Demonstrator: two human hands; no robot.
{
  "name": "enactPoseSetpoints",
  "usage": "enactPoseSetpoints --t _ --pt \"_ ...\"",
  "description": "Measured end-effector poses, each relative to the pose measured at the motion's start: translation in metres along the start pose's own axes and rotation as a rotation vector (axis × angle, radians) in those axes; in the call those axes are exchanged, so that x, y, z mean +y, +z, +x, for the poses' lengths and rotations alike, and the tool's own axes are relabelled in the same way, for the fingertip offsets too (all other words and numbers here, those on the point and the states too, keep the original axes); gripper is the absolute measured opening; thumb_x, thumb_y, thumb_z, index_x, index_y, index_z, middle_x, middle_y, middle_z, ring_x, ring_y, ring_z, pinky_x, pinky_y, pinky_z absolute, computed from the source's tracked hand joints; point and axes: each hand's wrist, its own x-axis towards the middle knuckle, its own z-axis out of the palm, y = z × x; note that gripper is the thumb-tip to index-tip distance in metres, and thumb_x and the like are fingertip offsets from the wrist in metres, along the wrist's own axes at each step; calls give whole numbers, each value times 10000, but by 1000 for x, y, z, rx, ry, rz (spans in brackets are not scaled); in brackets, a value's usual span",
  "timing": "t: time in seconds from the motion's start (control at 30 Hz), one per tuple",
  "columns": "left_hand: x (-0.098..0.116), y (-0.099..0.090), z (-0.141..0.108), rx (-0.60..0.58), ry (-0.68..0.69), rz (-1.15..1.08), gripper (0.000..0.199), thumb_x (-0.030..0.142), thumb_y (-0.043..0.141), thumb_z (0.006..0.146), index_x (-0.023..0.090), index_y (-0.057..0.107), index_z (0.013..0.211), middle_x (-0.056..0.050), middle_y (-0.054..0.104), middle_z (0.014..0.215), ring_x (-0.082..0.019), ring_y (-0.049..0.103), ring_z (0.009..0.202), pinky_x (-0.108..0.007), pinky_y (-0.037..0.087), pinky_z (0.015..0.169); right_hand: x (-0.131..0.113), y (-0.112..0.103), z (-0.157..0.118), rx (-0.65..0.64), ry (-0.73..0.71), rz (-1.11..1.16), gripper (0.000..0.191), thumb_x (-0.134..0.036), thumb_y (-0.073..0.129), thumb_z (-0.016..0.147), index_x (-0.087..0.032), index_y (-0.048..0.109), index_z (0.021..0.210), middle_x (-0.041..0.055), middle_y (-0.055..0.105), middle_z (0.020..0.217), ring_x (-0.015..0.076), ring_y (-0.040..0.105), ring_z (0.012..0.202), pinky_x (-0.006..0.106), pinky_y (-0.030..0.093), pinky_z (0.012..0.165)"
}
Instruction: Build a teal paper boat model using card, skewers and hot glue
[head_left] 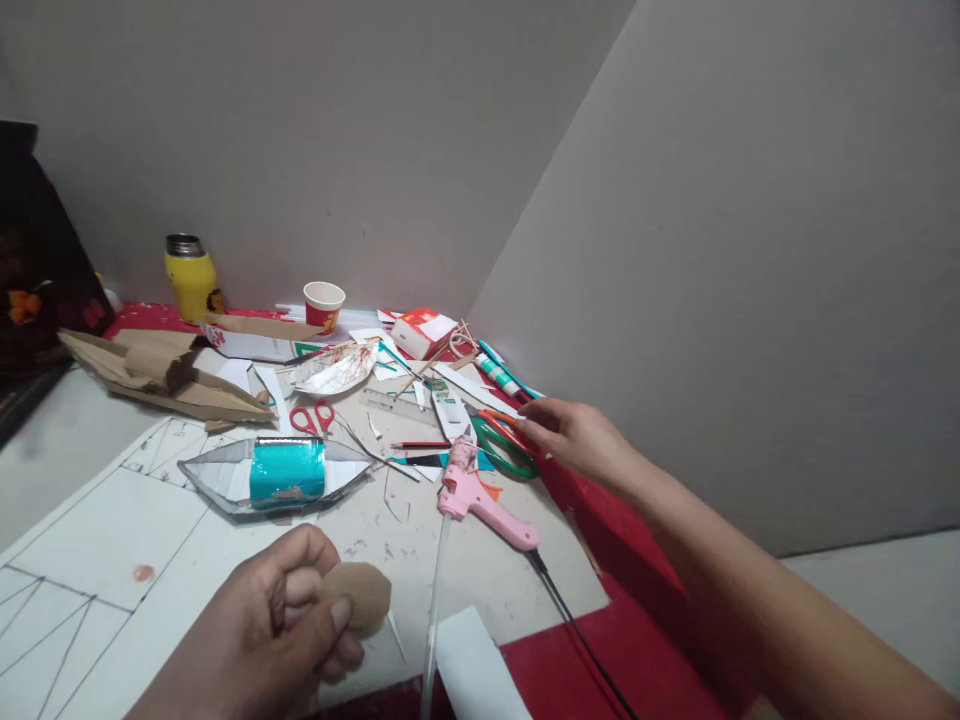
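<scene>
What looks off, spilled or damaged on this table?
A reddish-brown spot on the drawing sheet, resembling a stain because it doesn't match the dark lines. Also, the pink glue gun lies on its side near paper scraps instead of standing; I can't tell if it's hot.

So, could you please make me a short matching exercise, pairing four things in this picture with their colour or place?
Things
1. Glue gun
2. Bottle
3. Small cardboard piece
4. Cup

Colour or place
A. Red and white
B. Held in the left hand
C. Pink
D. Yellow

Right pairs: 1-C, 2-D, 3-B, 4-A
</scene>
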Motion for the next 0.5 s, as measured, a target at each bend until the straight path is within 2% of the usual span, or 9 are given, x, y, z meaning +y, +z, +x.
enactPoseSetpoints --t 0.1,0.2,0.33,0.4,0.47,0.5 --pt "-1 1 1 34 -32 -25 503 479 825 618 188 544 916 -56 716 724 -129 578 579 -256 408 584 14 8 5 -102 -9 -73 294 -378 505 865 -159 642 1008 85 696 891 208 628 749 282 442 648" --pt "2 0 -1 79 -39 15 611 483 827 612 158 577 1066 -80 729 746 -141 585 600 -283 438 634 13 18 10 -185 -29 -145 269 -310 583 795 -156 640 1008 94 699 911 220 636 780 278 434 656" --pt "10 1 -6 72 -7 31 459 461 795 673 168 585 957 -61 721 731 -116 563 596 -259 421 643 4 18 20 -241 -17 -246 377 -274 617 744 -137 620 1095 140 694 996 267 643 862 291 416 659" --pt "15 4 -10 56 0 -7 394 438 794 684 175 564 869 -49 715 734 -103 556 596 -245 415 641 0 9 21 -253 1 -291 343 -312 592 768 -135 636 1058 162 694 981 295 646 850 306 395 625" --pt "18 8 -14 48 -5 -45 401 437 806 667 177 531 799 -39 704 715 -96 555 581 -235 415 620 1 -5 18 -260 18 -321 304 -370 525 817 -142 661 964 163 697 893 302 650 791 317 370 593" --pt "19 10 -16 48 -8 -56 414 439 814 654 177 518 776 -35 698 703 -96 561 575 -231 418 608 4 -12 14 -256 3 -319 331 -389 457 861 -156 659 982 151 696 900 292 650 804 322 368 609"
